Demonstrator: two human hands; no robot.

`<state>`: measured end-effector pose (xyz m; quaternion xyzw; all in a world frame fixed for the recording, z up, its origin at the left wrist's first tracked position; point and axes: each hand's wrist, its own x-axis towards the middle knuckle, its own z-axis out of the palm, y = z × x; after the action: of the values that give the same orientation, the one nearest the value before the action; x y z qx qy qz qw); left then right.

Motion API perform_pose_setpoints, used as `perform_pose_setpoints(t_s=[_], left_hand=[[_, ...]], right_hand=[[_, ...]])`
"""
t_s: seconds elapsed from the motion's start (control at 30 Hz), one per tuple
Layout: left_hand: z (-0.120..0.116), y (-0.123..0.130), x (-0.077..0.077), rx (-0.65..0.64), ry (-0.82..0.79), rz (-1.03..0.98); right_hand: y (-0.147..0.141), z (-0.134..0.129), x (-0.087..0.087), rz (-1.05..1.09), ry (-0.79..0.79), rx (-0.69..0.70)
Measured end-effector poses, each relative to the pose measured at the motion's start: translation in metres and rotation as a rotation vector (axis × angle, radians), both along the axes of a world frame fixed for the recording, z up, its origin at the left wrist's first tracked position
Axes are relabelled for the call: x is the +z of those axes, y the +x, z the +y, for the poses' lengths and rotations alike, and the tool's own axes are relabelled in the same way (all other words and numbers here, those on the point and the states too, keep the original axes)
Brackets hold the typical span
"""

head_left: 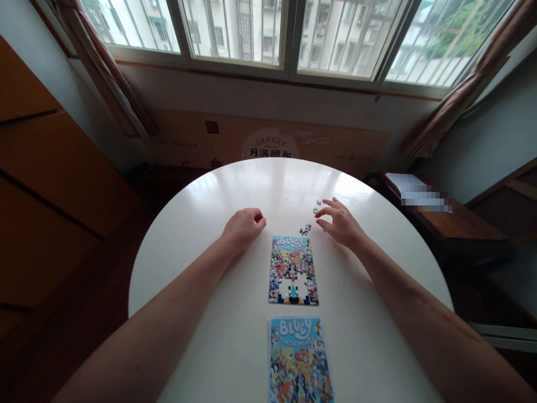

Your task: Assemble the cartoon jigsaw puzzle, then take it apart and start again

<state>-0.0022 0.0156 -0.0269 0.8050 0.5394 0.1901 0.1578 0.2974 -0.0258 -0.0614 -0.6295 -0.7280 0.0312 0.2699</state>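
My left hand rests on the table in a loose fist, thumb against the curled fingers, left of the jigsaw puzzle. Nothing shows in it. Beside some loose puzzle pieces, my right hand hovers low with fingers apart. Its fingertips are close to two smaller pieces farther back. The puzzle shows a crowded cartoon picture headed "Bluey", with a gap in its lower part where the pale backing shows. Nearer to me lies a reference picture with the same artwork, cut off by the view's lower edge.
All of this lies on a round white table with a glossy top. Behind it are a printed cardboard panel and a barred window. A wooden bench stands at right, an orange-brown cabinet at left.
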Motion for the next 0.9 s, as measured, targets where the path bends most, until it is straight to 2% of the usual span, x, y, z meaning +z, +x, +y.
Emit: perform_pose_setpoints(t_s=[0.13,0.33,0.9], left_hand=[[-0.001,0.000,0.001,-0.007,0.013,0.006],[-0.001,0.000,0.001,-0.014,0.015,0.016],[-0.001,0.002,-0.001,-0.026,0.017,0.010]], right_hand=[[-0.005,-0.002,0.001,-0.102,0.032,0.079],[-0.012,-0.004,0.000,-0.186,-0.046,0.138],[-0.005,-0.007,0.012,-0.296,-0.040,0.222]])
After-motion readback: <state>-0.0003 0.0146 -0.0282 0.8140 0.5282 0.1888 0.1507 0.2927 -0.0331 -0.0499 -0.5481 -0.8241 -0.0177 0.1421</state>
